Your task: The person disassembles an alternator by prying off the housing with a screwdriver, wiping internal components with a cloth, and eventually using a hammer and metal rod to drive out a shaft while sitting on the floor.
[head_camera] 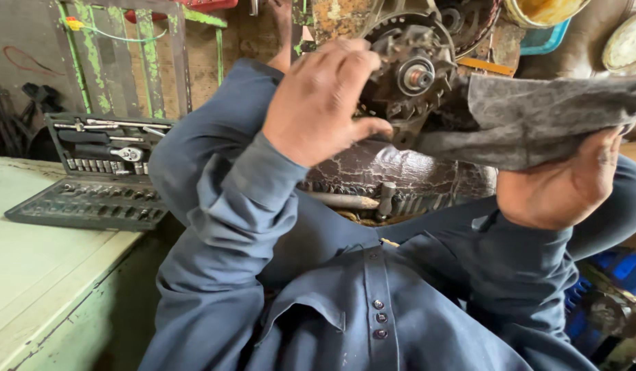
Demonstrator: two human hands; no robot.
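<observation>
My left hand [320,99] grips the left side of a dirty, greasy round metal machine part [413,69] with a shiny central shaft and toothed edges, held up in front of me. My right hand [558,189] holds a grey cloth [538,117] from below, pressed against the right side of the part. Both arms wear dark blue sleeves. Below the part lies a cracked dark leather seat [400,172] with a metal rod [345,200] and a hammer-like tool on its front edge.
An open socket and ratchet set in a black case [91,178] sits on a pale green table [36,275] at left. A green-painted wooden frame [146,62] stands behind. A yellow tub [541,10] and blue items [617,268] are at right.
</observation>
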